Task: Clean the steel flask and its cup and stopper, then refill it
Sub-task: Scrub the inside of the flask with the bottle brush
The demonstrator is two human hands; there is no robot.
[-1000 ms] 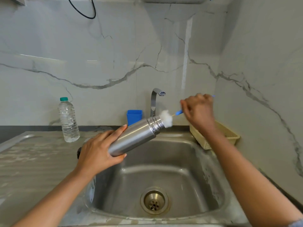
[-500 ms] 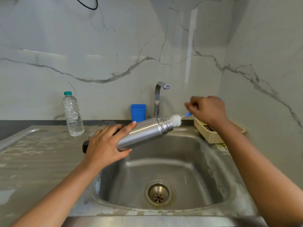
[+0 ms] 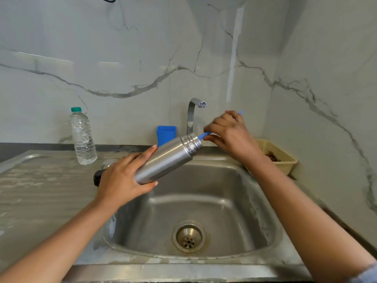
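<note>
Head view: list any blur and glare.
Head view: the right hand and the blue brush handle look slightly smeared, as by motion. The flask and the left hand are sharp. Head view: a bright vertical streak of glare runs down the wall above the tap.

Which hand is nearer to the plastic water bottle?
Left. The left hand, gripping the steel flask, is just right of and in front of the water bottle; the right hand is farther right, at the flask's mouth, holding a blue handle.

Flask (image 3: 167,158) above sink (image 3: 255,211); bottle (image 3: 82,137) left, basket (image 3: 281,158) right, tap (image 3: 191,117) behind.
</note>
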